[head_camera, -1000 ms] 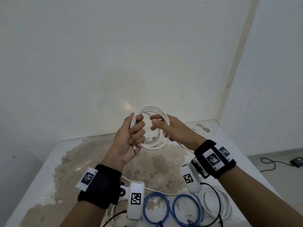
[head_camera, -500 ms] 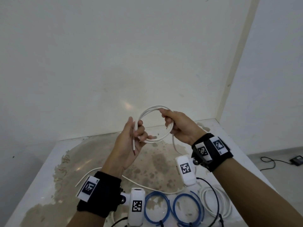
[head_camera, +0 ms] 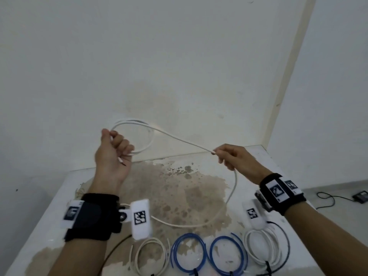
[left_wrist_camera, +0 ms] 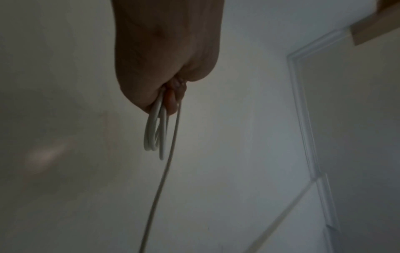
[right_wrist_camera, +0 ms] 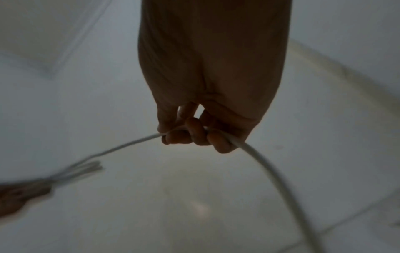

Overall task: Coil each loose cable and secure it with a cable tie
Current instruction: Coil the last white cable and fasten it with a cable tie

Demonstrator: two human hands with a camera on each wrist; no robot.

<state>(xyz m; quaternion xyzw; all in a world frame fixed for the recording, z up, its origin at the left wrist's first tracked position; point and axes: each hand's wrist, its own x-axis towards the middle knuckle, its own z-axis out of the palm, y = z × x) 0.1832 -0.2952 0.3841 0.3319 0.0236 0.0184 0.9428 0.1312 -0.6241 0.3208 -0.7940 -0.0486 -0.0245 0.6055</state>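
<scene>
My left hand (head_camera: 116,148) is raised above the table and grips several loops of a white cable (head_camera: 179,139), whose cut end pokes out below the fist. From the loops the cable runs right to my right hand (head_camera: 225,156), which pinches it with curled fingers. Beyond that hand the cable drops in a long slack curve onto the table (head_camera: 59,212) and runs back under my left wrist. The left wrist view shows the loops of the white cable (left_wrist_camera: 154,133) hanging from the left hand (left_wrist_camera: 171,95). In the right wrist view the fingers (right_wrist_camera: 192,135) curl round the white cable (right_wrist_camera: 257,155).
Along the table's near edge lie coiled cables: a cream coil (head_camera: 148,255), two blue coils (head_camera: 189,251) (head_camera: 228,253) and a white coil (head_camera: 262,248) with a black cable around it, some with black ties. The tabletop is stained brown. A black cord and adapter (head_camera: 360,197) lie on the floor right.
My hands have moved apart: the right hand slid right along the cable, drawing a straight run out from the loops. The left hand keeps the loops and has risen a little.
</scene>
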